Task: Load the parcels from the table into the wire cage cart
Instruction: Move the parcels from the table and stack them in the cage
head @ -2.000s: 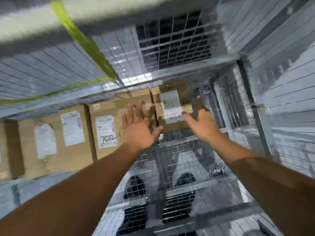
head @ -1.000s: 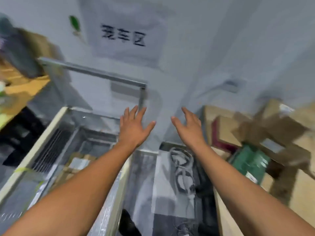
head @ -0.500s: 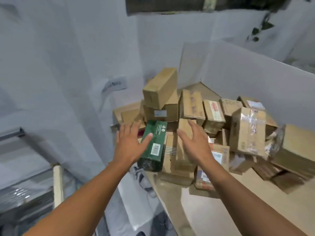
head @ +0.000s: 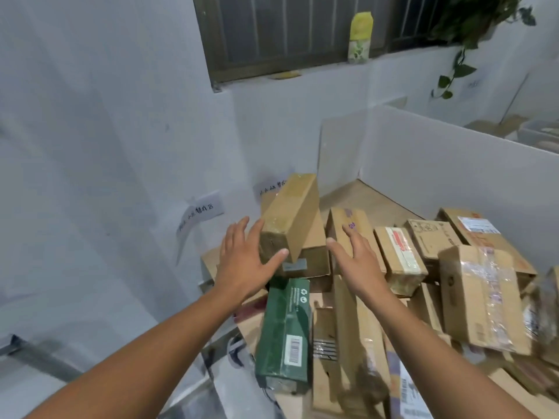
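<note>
the left hand (head: 245, 267) is spread open, fingers apart, and it lies against the near left end of the top box (head: 289, 219); the thumb touches the lower front of this box, but nothing is gripped. the right hand (head: 358, 261) is also open with fingers apart, palm turned to the left, just beside the right side of the same box and in front of a tall brown box (head: 348, 228); if it touches anything i cannot tell. the top box is long, brown, tilted, and it rests on a bigger brown box (head: 311, 261) with a grey label. below the left hand a green box (head: 286, 331) with a barcode leans at the near edge of the pile. more parcels lie to the right, one wrapped in clear tape (head: 481, 297). all stand on the table (head: 372, 198), which has white boards (head: 438, 173) behind. on the wall at left paper notes (head: 201, 213) are stuck. the cage cart is not clearly seen
</note>
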The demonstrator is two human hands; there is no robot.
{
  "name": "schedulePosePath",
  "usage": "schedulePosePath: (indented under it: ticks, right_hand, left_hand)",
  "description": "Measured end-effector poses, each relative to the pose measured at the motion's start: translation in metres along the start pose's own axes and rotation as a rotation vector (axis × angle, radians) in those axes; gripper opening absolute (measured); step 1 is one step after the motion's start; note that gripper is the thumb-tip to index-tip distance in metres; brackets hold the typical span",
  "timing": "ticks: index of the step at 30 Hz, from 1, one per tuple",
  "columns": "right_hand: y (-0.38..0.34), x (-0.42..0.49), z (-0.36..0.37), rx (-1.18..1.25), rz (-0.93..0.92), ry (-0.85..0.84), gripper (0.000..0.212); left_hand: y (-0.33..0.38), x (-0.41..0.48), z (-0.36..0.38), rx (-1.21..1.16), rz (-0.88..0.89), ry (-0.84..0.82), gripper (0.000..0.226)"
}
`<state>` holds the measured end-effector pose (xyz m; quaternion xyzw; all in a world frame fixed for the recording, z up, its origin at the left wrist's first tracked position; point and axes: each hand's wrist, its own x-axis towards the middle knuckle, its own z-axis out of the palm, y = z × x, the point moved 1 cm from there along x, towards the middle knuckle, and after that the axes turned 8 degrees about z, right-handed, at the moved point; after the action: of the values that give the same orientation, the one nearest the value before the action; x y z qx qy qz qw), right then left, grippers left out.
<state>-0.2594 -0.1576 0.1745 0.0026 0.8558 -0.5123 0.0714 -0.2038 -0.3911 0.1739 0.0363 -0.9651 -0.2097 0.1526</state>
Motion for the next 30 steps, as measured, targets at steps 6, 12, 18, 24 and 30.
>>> schedulePosePath:
  ticks: [6,12,18,24,30]
  right_hand:
    - [-0.018,0.055,0.039,0.112,0.094,-0.065,0.078]
    - [-0.003,0.071,0.05,0.168,0.199,-0.084,0.073]
    - [0.004,0.055,0.055,0.272,0.19,-0.155,0.074]
    - [-0.041,0.008,0.086,0.467,0.062,-0.441,0.06]
    - [-0.087,-0.085,0.181,0.7,-0.061,-0.784,0.083]
  left_hand:
    - [-0.004,0.055,0.016,-0.146,-0.068,-0.153,0.112]
    - [-0.01,0.07,0.048,-0.267,-0.141,-0.121,0.112]
    - [-0.008,0.037,0.033,-0.519,-0.287,-0.004,0.102]
    - [-0.014,-0.04,-0.036,-0.589,-0.294,0.14,0.096]
    - [-0.036,-0.167,-0.121,-0.636,-0.432,0.41,0.093]
